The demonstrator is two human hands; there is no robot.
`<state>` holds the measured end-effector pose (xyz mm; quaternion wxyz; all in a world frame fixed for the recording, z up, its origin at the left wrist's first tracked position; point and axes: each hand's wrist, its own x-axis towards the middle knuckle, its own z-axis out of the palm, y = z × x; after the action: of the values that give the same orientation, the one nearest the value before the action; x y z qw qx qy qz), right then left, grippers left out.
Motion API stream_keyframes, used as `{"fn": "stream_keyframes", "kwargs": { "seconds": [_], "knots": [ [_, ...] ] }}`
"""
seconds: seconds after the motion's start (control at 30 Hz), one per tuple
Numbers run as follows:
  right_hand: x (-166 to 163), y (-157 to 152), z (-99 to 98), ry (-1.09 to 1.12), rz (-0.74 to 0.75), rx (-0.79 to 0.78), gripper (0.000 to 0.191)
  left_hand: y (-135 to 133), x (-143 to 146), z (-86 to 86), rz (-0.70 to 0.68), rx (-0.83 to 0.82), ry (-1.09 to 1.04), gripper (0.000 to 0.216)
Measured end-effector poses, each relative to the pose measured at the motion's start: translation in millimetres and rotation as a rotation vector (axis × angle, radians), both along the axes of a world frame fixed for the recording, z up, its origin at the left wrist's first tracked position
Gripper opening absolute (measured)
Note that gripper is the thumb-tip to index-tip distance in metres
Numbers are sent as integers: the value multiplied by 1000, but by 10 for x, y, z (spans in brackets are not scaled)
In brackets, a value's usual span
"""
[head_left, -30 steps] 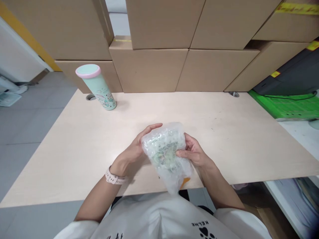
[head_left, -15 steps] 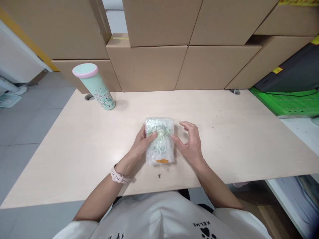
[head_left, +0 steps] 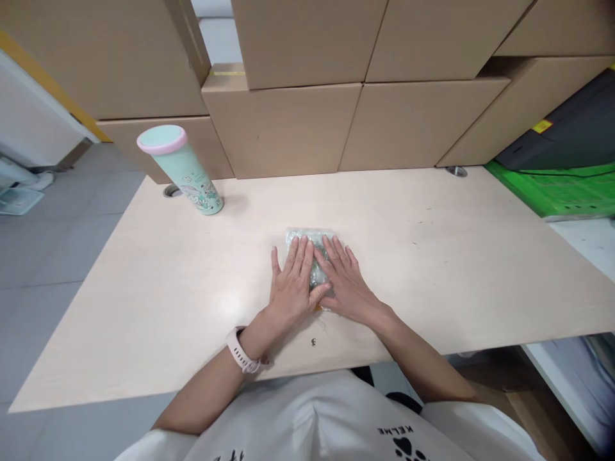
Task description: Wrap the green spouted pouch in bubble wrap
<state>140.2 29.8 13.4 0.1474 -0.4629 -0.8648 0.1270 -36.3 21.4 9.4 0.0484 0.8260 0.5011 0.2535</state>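
free: desk right | blocked: boxes behind, tumbler left

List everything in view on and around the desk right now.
desk: one, pale wood, fills the middle
plastic packet: one, clear with green contents, mid-desk, flat under both hands
tumbler: one, mint with pink rim, far left of desk
cardboard boxes: several, brown, stacked along far edge
grommets: two, grey, far corners of desk
green mat: one, right of desk
dark case: one, above the mat
watch: one, pale, left wrist
left hand: flat on packet
right hand: flat on packet
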Motion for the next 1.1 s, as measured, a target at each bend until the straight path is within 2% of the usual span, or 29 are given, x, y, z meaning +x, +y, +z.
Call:
{"fn": "stream_keyframes", "kwargs": {
  "seconds": [0.27,0.6,0.7,0.8,0.93,1.0,1.1],
  "knots": [
    [-32,30,8,-8,-2,-41,102,51,16,-2,38,-96,26,82],
    [-57,24,-28,1,-8,-30,100,57,8,-30,32,-130,22,79],
    [-30,59,-17,79,5,-77,97,65,2,-39,26,-139,-39,76],
    [48,116,14,308,23,-145,85,78,-29,-33,31,-109,-181,67],
    [134,167,36,701,-164,-162,59,89,-93,14,181,-145,-335,64],
    [132,175,26,813,-290,-252,60,92,-115,32,218,-215,-400,68],
    [99,171,13,831,-423,-386,68,92,-122,33,207,-250,-503,69]
  ]
}}
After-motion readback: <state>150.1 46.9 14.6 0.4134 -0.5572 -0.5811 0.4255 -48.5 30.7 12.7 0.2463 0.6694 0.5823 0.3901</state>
